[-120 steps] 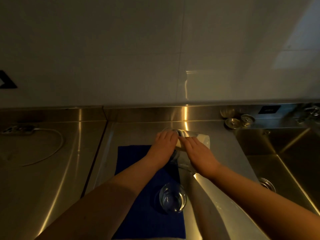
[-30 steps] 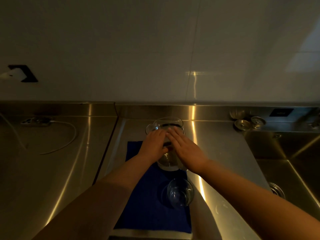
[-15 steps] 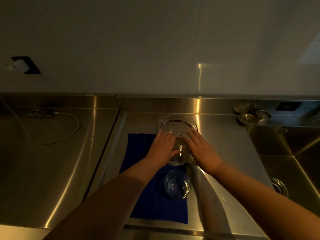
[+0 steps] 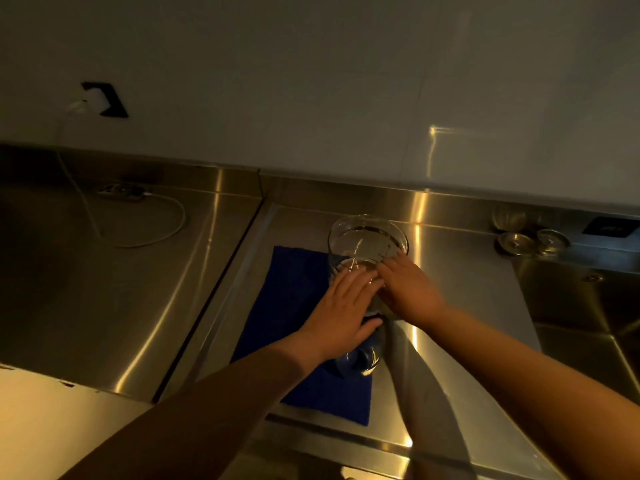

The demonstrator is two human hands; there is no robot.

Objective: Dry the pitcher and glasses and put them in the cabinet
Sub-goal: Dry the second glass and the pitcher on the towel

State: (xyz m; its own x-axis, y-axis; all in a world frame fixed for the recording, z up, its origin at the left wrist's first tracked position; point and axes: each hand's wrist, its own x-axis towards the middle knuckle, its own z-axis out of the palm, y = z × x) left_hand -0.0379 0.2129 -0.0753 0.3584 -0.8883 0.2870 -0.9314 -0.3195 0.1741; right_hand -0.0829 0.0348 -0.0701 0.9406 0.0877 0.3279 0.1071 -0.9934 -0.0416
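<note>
A clear glass pitcher stands upright at the far right corner of a blue towel on the steel counter. My left hand lies against its near wall with fairly straight fingers. My right hand presses on its right side, fingertips near the rim. A drinking glass stands on the towel just in front of the pitcher, partly hidden under my left hand.
A sink basin lies to the right, with small round metal pieces at its back corner. On the left counter lie a white cable and a power strip. A tiled wall rises behind.
The pitcher lay on its side four seconds ago and now stands upright. Both hands have stayed on it, and the view has tilted.
</note>
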